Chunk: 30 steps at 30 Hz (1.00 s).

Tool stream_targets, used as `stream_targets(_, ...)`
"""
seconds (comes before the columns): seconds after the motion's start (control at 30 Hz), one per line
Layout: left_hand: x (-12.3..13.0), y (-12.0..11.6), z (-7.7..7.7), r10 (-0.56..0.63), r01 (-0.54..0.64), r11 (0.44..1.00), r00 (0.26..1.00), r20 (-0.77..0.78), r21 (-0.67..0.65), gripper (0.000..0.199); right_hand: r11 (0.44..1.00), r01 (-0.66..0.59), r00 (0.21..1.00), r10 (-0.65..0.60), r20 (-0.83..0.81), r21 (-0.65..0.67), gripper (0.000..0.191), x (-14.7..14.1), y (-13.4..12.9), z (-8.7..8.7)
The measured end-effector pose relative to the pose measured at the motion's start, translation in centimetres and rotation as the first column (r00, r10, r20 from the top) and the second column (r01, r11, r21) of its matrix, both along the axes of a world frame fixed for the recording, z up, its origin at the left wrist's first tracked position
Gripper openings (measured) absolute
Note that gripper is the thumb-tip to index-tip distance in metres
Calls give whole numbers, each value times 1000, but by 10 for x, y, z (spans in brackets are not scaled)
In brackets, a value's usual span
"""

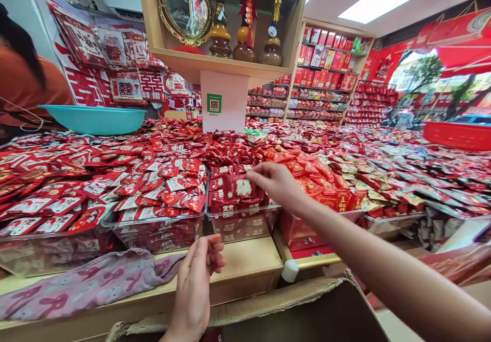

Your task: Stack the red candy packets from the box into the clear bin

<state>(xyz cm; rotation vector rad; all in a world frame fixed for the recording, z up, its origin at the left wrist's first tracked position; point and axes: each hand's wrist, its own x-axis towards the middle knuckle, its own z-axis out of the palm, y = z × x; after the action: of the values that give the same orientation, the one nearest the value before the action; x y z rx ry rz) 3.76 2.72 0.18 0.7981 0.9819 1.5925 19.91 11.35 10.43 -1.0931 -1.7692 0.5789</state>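
My right hand reaches over a clear plastic bin. Its thumb and fingers pinch the edge of a dark red candy packet with pale print, slightly blurred. Similar red packets stand in rows in the bin below it. Lower down, my left hand is raised with its fingers loosely curled and apart, nothing visible in them. It is above the near flap of an open cardboard box, in front of the bins. The box's inside is mostly in shadow.
More bins of red packets spread to both sides. A pink patterned cloth lies on the ledge at left. Behind are a teal basin, a person in orange, and a display cabinet overhead. A red basin is at right.
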Motion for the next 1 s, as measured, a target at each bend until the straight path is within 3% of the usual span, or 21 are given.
stream_targets(0.07,0,-1,-2,-15,15,1000,998,-66,4,26,996,85,981,-84,175,3,24,9,31,14)
stream_targets(0.13,0,-2,-4,-27,28,1000,992,-120,9,26,988,147,907,-116,404,-47,20,14,55,19)
stream_targets(0.27,-1,-1,-5,-45,46,999,981,-188,2,25,979,185,737,-79,671,-89,14,13,74,17)
stream_targets(0.67,-1,-2,-6,-106,102,994,970,-219,-27,25,988,153,548,-95,831,12,12,4,74,18)
stream_targets(0.83,0,-1,-4,-114,114,993,967,-229,-15,25,989,127,564,-10,826,-75,13,7,69,26)
stream_targets(1.0,0,-2,-3,-120,119,993,967,-226,-18,23,976,120,641,62,765,-179,7,10,73,24)
